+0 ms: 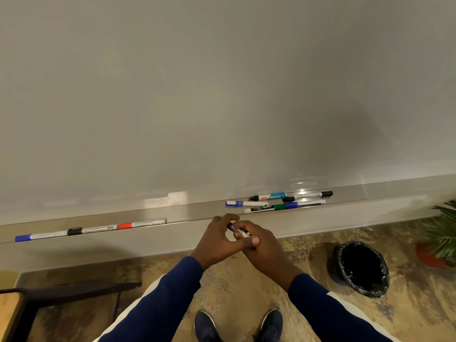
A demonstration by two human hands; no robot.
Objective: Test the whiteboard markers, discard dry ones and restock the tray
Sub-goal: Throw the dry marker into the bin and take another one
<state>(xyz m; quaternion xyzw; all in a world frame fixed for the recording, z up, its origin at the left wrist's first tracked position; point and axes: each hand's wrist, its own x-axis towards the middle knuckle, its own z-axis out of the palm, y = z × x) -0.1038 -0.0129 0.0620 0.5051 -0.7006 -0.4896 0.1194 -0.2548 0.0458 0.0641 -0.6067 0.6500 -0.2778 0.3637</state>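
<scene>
Below, tray [195, 211] holding loose markers [261, 208], black-bagged bin [333, 267], contents unseen

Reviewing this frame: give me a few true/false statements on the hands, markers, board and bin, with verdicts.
1. Both hands hold one blue marker between them. True: the left hand pinches one end and the right hand grips the barrel.
2. The whiteboard carries fresh ink strokes. False: no marks show on it.
3. A black-lined bin stands on the floor to the person's right. True.
4. The red-capped marker lies in the right-hand cluster. False: it lies on the left stretch of the tray, in a row with two others.
</scene>
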